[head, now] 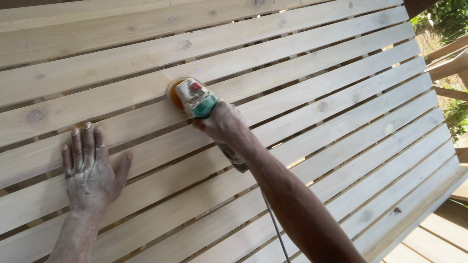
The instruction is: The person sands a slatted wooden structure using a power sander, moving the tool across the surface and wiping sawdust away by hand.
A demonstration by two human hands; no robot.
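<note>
A large panel of pale wooden slats [312, 83] fills the head view, its boards running diagonally. My right hand [222, 122] grips a teal and grey angle grinder [196, 100] whose orange sanding disc [174, 95] presses on a slat near the panel's middle. The tool's dark cable [274, 226] trails down under my right forearm. My left hand [90, 168], coated in wood dust, lies flat with fingers spread on the slats to the left of the grinder, holding nothing.
The panel's lower right edge [419, 214] borders wooden floor boards [438, 238]. Wooden rails [448, 63] and green plants [451, 14] show at the upper right. Gaps run between the slats.
</note>
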